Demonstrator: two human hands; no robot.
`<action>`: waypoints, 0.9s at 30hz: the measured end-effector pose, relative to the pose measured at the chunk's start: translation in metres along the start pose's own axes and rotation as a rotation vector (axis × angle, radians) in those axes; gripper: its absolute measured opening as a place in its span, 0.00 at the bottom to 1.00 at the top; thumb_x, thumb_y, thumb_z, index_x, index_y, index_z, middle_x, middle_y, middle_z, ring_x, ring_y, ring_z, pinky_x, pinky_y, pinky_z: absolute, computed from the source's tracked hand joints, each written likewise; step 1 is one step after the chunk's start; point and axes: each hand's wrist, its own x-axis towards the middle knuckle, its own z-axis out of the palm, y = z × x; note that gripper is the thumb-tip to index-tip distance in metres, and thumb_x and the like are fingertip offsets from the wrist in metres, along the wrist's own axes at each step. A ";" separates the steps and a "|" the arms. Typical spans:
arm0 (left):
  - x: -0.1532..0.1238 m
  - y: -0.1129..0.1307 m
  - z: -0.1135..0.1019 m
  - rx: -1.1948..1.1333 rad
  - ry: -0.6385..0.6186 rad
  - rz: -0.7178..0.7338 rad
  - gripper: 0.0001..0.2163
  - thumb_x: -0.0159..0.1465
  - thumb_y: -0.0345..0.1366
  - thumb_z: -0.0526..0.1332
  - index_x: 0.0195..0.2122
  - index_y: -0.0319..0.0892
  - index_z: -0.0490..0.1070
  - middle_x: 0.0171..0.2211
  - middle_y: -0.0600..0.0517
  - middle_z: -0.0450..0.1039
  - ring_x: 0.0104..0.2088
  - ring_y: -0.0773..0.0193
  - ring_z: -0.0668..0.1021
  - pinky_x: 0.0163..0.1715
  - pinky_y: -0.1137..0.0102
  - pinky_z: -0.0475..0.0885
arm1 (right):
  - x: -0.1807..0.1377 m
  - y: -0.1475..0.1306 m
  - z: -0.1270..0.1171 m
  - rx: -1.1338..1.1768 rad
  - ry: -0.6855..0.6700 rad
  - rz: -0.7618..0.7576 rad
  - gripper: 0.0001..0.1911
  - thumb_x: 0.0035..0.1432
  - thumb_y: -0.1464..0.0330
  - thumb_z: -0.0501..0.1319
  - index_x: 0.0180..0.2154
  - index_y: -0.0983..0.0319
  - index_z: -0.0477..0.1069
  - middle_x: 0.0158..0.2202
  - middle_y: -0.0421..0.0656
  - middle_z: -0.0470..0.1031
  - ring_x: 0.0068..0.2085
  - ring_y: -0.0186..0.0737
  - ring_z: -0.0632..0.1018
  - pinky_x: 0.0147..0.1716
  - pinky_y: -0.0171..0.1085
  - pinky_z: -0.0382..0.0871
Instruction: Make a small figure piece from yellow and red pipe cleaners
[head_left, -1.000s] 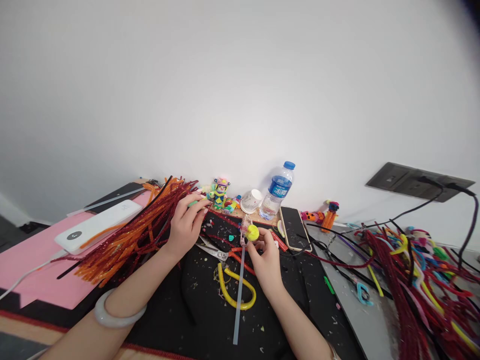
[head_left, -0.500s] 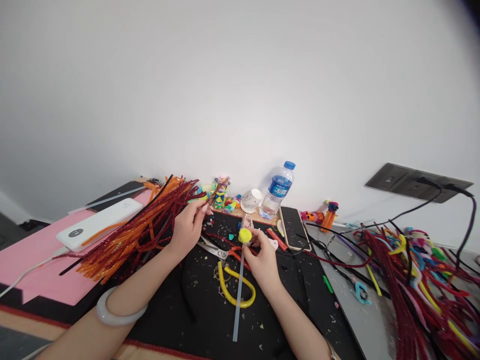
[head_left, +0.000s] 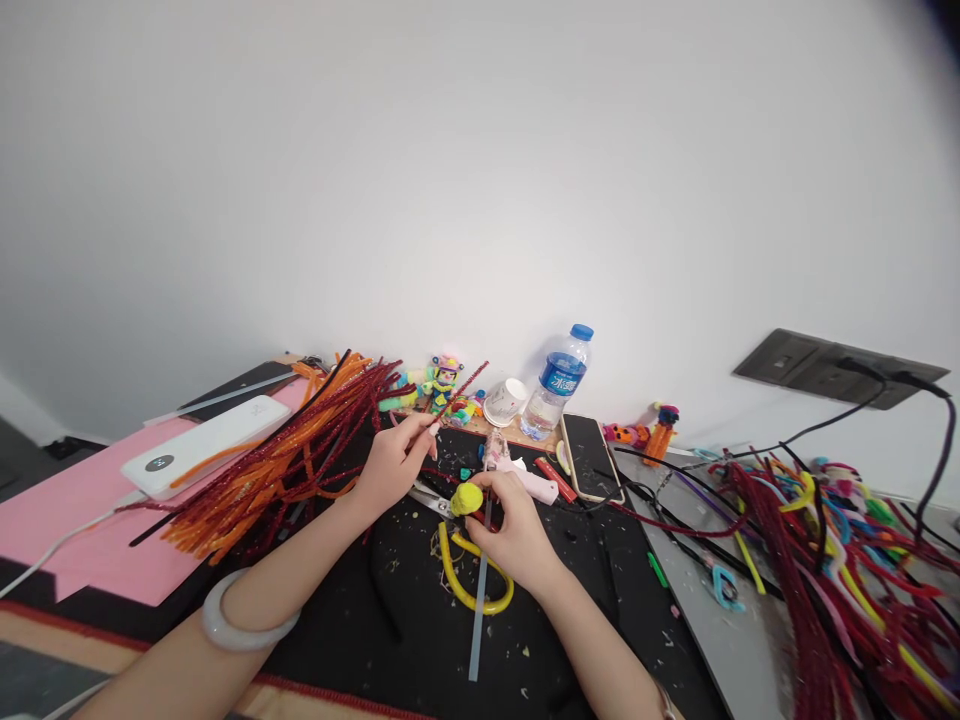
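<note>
Pinching a thin, glittery red stem [head_left: 466, 386], the left hand [head_left: 394, 462] is apart from the right hand [head_left: 519, 532], whose curled fingers clasp a rounded yellow piece [head_left: 466, 499] above the black mat [head_left: 409, 660].

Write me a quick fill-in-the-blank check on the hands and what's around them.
1. The left hand holds a thin stem coloured dark ____.
2. The right hand holds a rounded piece coloured ____.
3. The cap on the water bottle is coloured ____.
4. In this view, the phone lies to the bottle's ____.
Missing words: red; yellow; blue; right.
</note>
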 end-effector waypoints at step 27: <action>0.021 -0.014 -0.007 -1.628 0.235 -0.588 0.13 0.67 0.29 0.45 0.29 0.37 0.65 0.24 0.53 0.71 0.21 0.74 0.74 0.26 0.78 0.74 | -0.003 0.001 -0.010 -0.063 0.008 -0.091 0.19 0.48 0.79 0.52 0.43 0.61 0.62 0.32 0.41 0.64 0.35 0.40 0.67 0.37 0.39 0.62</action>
